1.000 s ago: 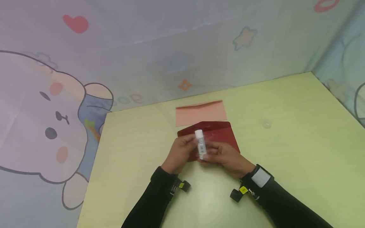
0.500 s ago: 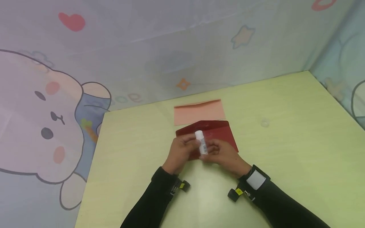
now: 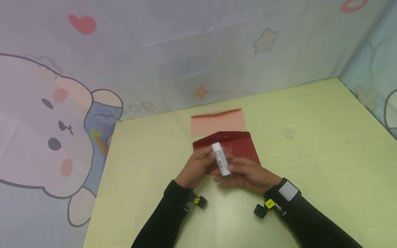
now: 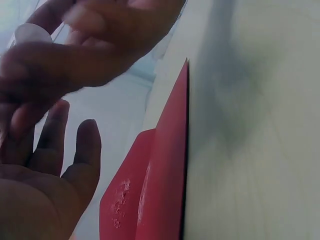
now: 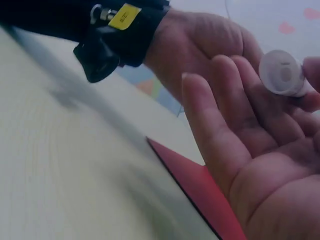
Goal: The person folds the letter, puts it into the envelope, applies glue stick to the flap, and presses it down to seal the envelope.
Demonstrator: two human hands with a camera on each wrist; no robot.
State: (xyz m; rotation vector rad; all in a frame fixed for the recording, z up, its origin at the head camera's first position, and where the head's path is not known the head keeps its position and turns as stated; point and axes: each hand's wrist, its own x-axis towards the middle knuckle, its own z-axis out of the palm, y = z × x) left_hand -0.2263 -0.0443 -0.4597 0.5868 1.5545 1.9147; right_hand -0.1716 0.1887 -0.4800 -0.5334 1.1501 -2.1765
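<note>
A small white glue stick [image 3: 221,159] with a printed label and barcode is held tilted above a dark red envelope [image 3: 243,150], whose flap lies open. My left hand [image 3: 195,167] grips the upper part of the tube. At the lower end, my right hand [image 3: 252,175] pinches the tube between thumb and finger, its other fingers stretched out. The round end of the glue stick [image 5: 281,73] shows in the right wrist view. In the left wrist view, the envelope's flap [image 4: 122,200] bears a whitish, rough smear. My hands hide the envelope's lower left part.
Behind the red envelope lies a pink envelope [image 3: 218,123]. A small clear round piece [image 3: 289,134] rests on the pale yellow table [image 3: 310,172] to the right. A printed cloth backdrop [image 3: 173,51] rises at the table's far edge.
The right hand has slid a little right and down, and its lower fingers have spread. The glue stick tilts more, its lower end shifted right. The left hand stays nearly in place.
</note>
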